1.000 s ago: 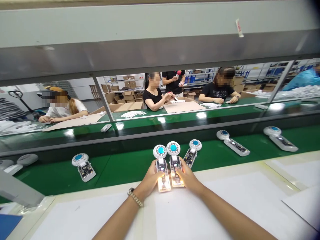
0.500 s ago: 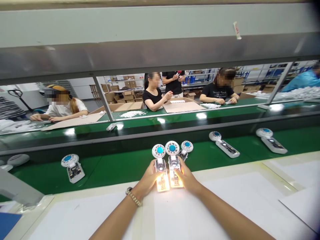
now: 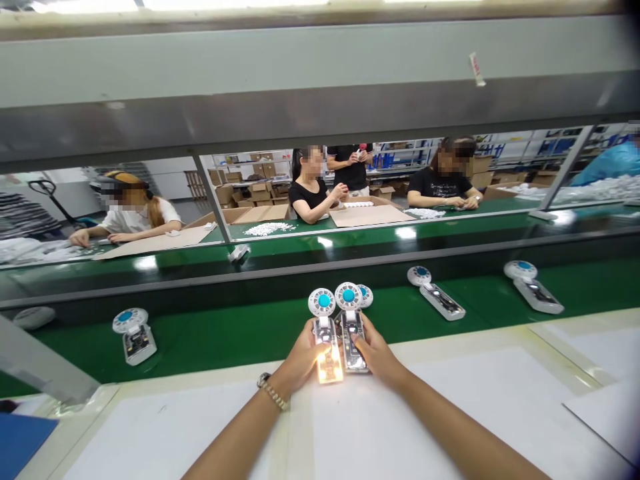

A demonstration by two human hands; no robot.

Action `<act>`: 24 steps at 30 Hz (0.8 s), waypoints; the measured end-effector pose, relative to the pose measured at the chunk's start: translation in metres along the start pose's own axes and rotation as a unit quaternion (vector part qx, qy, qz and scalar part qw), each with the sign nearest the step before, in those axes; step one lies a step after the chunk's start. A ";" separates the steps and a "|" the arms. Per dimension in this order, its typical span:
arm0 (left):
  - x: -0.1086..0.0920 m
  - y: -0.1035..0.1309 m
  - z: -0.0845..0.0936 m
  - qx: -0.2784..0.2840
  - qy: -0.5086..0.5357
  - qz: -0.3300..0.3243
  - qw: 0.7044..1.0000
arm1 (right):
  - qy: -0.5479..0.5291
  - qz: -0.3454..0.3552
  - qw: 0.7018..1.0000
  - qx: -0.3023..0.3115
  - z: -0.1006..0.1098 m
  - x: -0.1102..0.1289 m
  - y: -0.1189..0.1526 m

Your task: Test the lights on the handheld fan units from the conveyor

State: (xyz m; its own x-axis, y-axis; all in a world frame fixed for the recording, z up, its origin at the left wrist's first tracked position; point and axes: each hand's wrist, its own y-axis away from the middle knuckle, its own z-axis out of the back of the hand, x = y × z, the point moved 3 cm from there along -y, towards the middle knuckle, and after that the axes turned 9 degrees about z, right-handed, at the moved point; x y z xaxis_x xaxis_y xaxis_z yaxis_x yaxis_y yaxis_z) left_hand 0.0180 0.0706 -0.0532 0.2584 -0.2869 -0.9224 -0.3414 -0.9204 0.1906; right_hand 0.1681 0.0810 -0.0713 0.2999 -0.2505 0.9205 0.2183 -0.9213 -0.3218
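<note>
My left hand (image 3: 301, 359) is closed around a small white handheld fan (image 3: 321, 303) with a blue hub; the thumb presses on its body, whose lower part glows orange. Beside it, my right hand (image 3: 379, 355) grips a second handheld fan (image 3: 349, 296), thumb on the body. That one is unlit, and its circuit board shows through. Both are held upright side by side over the near edge of the green belt. Partly hidden behind the right one lies another fan (image 3: 366, 295).
More fans lie on the green conveyor belt (image 3: 200, 343), one at the left (image 3: 140, 343) and two at the right. A white work surface (image 3: 210, 427) lies below my arms. Overhead runs a grey beam (image 3: 300, 113). Across the line, co-workers sit at another green belt with white parts (image 3: 270, 229).
The light in the right-hand fan has gone out; the left one still glows. The fans on the belt have shifted left. Both my hands keep their grips.
</note>
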 end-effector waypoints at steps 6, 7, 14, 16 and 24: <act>0.002 0.002 0.001 0.035 0.013 -0.025 0.999 | 0.028 0.022 0.999 0.012 0.001 -0.003 0.000; 0.002 0.002 0.001 0.039 0.014 -0.027 0.999 | 0.028 0.020 0.999 0.010 0.001 -0.003 -0.001; 0.001 0.005 0.000 0.042 0.011 -0.012 0.999 | -0.007 0.018 0.999 0.036 -0.005 0.011 -0.001; 0.000 0.005 0.000 0.036 0.013 -0.004 0.999 | -0.013 0.019 0.998 0.053 -0.006 0.011 -0.001; 0.001 0.004 0.003 0.022 0.009 -0.013 1.000 | 0.006 0.050 0.996 0.073 -0.006 0.009 -0.001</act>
State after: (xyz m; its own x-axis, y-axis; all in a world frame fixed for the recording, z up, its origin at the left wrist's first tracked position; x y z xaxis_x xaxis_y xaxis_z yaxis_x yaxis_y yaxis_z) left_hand 0.0146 0.0675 -0.0541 0.2843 -0.2674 -0.9207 -0.3733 -0.9154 0.1506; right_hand 0.1647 0.0774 -0.0612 0.3156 -0.3438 0.8844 0.3215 -0.8382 -0.4405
